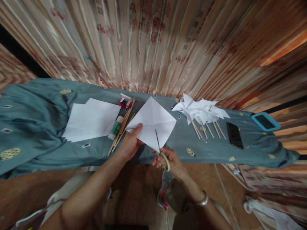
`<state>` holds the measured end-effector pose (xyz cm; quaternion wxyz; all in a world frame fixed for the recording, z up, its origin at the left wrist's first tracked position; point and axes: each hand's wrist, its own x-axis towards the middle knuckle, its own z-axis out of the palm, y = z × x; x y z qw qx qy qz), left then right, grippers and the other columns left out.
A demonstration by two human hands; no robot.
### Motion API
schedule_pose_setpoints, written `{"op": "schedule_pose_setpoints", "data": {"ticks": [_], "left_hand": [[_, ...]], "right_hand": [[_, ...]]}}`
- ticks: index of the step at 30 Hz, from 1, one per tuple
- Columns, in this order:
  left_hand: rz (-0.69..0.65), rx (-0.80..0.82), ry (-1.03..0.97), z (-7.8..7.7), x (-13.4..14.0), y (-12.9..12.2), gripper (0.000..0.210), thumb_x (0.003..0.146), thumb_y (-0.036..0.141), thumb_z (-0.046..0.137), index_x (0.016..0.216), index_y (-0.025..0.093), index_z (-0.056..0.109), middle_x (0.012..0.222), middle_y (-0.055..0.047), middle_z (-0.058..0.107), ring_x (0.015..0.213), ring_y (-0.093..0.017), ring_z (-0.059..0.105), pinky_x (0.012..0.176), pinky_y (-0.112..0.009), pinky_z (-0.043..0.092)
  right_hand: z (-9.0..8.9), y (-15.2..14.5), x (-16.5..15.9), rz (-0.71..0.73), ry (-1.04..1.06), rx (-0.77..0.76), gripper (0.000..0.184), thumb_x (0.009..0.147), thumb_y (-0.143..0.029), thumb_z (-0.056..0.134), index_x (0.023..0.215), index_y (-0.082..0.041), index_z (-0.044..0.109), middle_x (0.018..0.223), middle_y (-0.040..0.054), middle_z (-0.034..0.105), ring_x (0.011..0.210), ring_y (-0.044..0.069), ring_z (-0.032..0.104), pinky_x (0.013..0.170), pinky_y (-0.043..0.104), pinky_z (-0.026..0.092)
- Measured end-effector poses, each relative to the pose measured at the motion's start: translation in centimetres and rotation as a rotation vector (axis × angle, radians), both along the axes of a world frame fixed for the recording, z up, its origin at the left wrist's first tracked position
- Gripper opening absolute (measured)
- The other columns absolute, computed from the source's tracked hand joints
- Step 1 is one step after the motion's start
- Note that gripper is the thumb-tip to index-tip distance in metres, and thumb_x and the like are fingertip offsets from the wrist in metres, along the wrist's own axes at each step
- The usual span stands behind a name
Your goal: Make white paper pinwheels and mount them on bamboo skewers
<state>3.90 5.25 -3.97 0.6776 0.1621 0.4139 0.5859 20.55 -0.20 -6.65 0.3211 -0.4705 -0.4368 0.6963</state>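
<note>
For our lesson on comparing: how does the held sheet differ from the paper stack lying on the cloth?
The held sheet is gripped by the left hand, with scissors at its near corner; the paper stack lies on the cloth, touched by neither hand. The held sheet is turned like a diamond; the paper stack shows uneven, overlapping edges. Both are white.
</note>
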Motion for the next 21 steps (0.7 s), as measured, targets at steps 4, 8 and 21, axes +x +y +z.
{"op": "schedule_pose_setpoints", "data": {"ticks": [4, 8, 21], "left_hand": [[0.026, 0.011, -0.014, 0.3, -1.2, 0.8, 0.024, 0.077, 0.02, 0.069, 0.1, 0.016, 0.064, 0.087, -0.002, 0.072, 0.072, -0.014, 0.066, 0.063, -0.024, 0.054], [0.061, 0.015, -0.032, 0.5, -2.7, 1.3, 0.023, 0.075, 0.019, 0.07, 0.097, 0.014, 0.065, 0.083, -0.002, 0.072, 0.068, -0.014, 0.066, 0.065, -0.025, 0.054], [-0.277, -0.082, 0.175, -0.8, -1.4, -1.0, 0.026, 0.059, 0.024, 0.079, 0.082, 0.015, 0.072, 0.081, -0.008, 0.075, 0.077, -0.024, 0.069, 0.066, -0.03, 0.052]], "right_hand": [[0.2, -0.1, 1.0, 0.083, -0.015, -0.041, 0.05, 0.064, -0.05, 0.082, 0.097, -0.016, 0.066, 0.065, -0.0004, 0.07, 0.052, 0.009, 0.06, 0.05, 0.02, 0.046], [0.9, 0.3, 4.1, 0.184, -0.112, -0.065, 0.05, 0.061, -0.051, 0.083, 0.094, -0.016, 0.068, 0.065, -0.0002, 0.07, 0.055, 0.01, 0.061, 0.053, 0.022, 0.047], [2.3, 3.2, 7.2, -0.338, -0.144, 0.248, 0.05, 0.055, -0.049, 0.086, 0.094, -0.022, 0.071, 0.077, 0.0, 0.07, 0.067, 0.013, 0.06, 0.064, 0.025, 0.048]]}}
